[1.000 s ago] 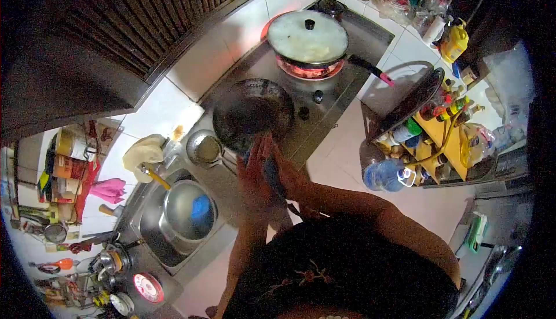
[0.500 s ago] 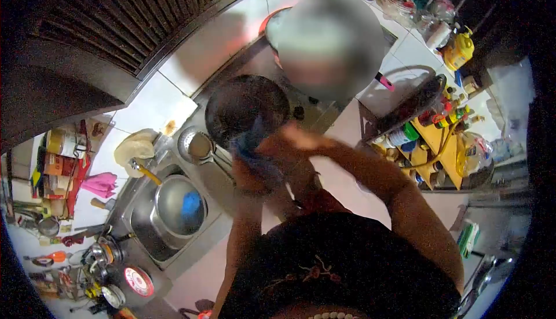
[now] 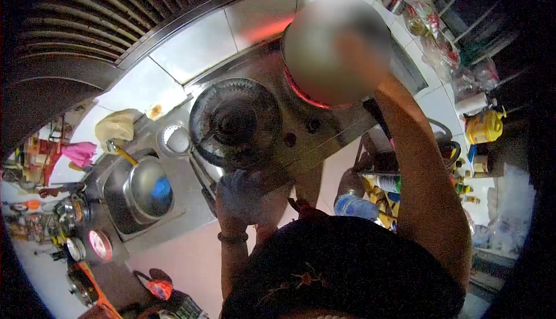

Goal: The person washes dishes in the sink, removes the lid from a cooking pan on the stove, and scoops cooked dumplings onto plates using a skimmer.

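Burner [image 3: 234,123], bare: landmark. Right of burner: pan [image 3: 310,70], one, over red glow; contents blurred. Right hand [image 3: 364,58] over pan, fingers blurred; spread and hold cannot be told. Left of burner: sink [image 3: 117,206], holding steel basin [image 3: 143,179], blue patch inside. Below burner: left hand [image 3: 231,216], fingers closed on grey-blue cloth [image 3: 243,188].

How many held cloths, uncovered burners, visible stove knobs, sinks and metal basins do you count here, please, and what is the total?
Held cloth: 1
Uncovered burner: 1
Visible stove knobs: 2
Sink: 1
Metal basin: 1
Total: 6
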Demonstrator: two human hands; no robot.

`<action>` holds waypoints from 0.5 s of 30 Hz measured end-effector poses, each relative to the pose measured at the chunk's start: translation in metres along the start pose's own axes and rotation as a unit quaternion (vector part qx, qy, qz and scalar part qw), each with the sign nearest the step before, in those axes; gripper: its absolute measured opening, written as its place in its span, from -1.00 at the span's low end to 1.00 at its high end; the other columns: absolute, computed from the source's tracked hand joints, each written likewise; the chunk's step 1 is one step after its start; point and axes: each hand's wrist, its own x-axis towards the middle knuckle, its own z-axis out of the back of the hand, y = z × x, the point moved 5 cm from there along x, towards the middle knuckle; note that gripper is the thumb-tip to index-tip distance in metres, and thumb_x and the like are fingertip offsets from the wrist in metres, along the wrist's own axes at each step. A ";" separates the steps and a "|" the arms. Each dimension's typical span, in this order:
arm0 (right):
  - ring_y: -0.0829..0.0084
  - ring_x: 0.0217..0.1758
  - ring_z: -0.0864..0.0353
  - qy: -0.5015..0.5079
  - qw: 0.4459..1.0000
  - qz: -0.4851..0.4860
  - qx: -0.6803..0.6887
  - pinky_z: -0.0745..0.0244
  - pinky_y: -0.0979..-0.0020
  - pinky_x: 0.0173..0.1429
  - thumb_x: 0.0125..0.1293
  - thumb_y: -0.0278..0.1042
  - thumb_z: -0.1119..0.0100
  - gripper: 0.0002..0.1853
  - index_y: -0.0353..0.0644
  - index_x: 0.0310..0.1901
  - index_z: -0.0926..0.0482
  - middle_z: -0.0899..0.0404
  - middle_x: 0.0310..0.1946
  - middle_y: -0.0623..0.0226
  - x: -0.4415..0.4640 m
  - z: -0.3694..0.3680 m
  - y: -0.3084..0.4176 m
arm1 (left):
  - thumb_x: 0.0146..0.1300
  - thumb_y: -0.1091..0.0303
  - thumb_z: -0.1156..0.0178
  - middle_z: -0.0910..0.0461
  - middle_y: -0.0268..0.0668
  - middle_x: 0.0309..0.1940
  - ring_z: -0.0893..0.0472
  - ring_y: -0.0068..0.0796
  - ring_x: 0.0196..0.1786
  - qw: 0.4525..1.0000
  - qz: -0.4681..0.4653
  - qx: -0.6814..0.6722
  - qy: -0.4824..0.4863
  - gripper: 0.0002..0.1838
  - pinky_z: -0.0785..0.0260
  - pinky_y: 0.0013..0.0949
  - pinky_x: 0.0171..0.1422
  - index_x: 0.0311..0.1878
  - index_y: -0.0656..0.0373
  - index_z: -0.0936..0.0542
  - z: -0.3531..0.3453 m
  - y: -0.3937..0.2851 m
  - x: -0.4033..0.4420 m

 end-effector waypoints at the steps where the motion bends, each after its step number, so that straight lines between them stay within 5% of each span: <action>1: 0.21 0.03 -0.48 0.001 1.000 0.004 -0.003 -0.41 0.21 0.04 0.18 0.19 0.10 -0.40 -0.20 0.02 -0.40 -0.50 -0.08 0.15 0.001 -0.003 -0.004 | 0.34 0.03 0.27 -0.34 -0.15 0.13 -0.35 -0.19 0.14 1.000 0.000 0.022 -0.011 -0.49 -0.21 -0.12 0.19 0.17 0.21 -0.28 -0.001 0.002 -0.002; 2: 0.21 0.04 -0.47 0.001 1.000 0.008 -0.006 -0.41 0.21 0.04 0.17 0.19 0.09 -0.41 -0.19 0.01 -0.41 -0.50 -0.08 0.16 0.003 -0.004 -0.009 | 0.34 0.01 0.25 -0.34 -0.15 0.12 -0.37 -0.19 0.11 0.999 0.001 0.043 -0.023 -0.48 -0.27 -0.15 0.14 0.18 0.20 -0.27 -0.003 0.005 -0.004; 4: 0.18 0.03 -0.47 -0.032 0.999 0.007 -0.002 -0.42 0.20 0.03 0.16 0.18 0.07 -0.43 -0.19 -0.03 -0.43 -0.51 -0.09 0.14 0.005 -0.001 -0.018 | 0.31 -0.02 0.18 -0.36 -0.14 0.11 -0.46 -0.21 0.03 0.936 0.039 -0.343 -0.075 -0.45 -0.47 -0.23 -0.07 0.21 0.17 -0.24 0.001 0.023 -0.005; 6: 0.15 -0.02 -0.49 -0.096 0.995 -0.002 0.014 -0.42 0.18 0.00 0.15 0.17 0.04 -0.45 -0.23 -0.11 -0.47 -0.52 -0.14 0.10 -0.001 0.013 -0.024 | 0.30 -0.05 0.19 -0.37 -0.13 0.10 -0.48 -0.21 0.00 0.931 0.030 -0.356 -0.076 -0.42 -0.48 -0.21 -0.10 0.22 0.18 -0.23 -0.001 0.018 -0.009; 10: 0.04 -0.17 -0.53 -0.024 0.994 0.034 0.096 -0.40 0.13 -0.05 0.12 0.14 -0.03 -0.47 -0.31 -0.31 -0.52 -0.54 -0.31 -0.04 -0.005 0.052 -0.033 | 0.28 -0.09 0.20 -0.39 -0.15 0.07 -0.51 -0.24 -0.07 0.898 0.078 -0.431 -0.033 -0.40 -0.46 -0.15 -0.14 0.23 0.15 -0.23 0.000 0.029 -0.011; 13: 0.02 -0.17 -0.52 -0.074 0.989 0.076 0.105 -0.40 0.13 -0.07 0.11 0.12 -0.04 -0.47 -0.33 -0.28 -0.52 -0.54 -0.31 -0.06 -0.006 0.064 -0.035 | 0.35 0.02 0.30 -0.29 -0.15 0.18 -0.31 -0.13 0.19 0.957 0.007 -0.290 -0.016 -0.48 -0.20 -0.12 0.23 0.21 0.20 -0.25 -0.007 0.017 -0.013; 14: 0.02 -0.16 -0.52 -0.075 0.989 0.072 0.106 -0.40 0.14 -0.05 0.10 0.13 -0.04 -0.45 -0.33 -0.26 -0.52 -0.54 -0.30 -0.06 -0.008 0.065 -0.036 | 0.35 0.02 0.30 -0.29 -0.15 0.18 -0.31 -0.14 0.19 0.995 -0.066 -0.064 -0.039 -0.48 -0.20 -0.12 0.23 0.21 0.20 -0.25 -0.009 0.008 -0.012; 15: 0.01 -0.15 -0.52 -0.076 0.989 0.068 0.108 -0.39 0.14 -0.04 0.10 0.14 -0.04 -0.44 -0.34 -0.25 -0.51 -0.53 -0.28 -0.07 -0.012 0.066 -0.036 | 0.35 0.02 0.30 -0.30 -0.15 0.17 -0.32 -0.14 0.18 0.995 -0.065 -0.061 -0.041 -0.48 -0.22 -0.13 0.22 0.20 0.20 -0.26 -0.008 0.008 -0.014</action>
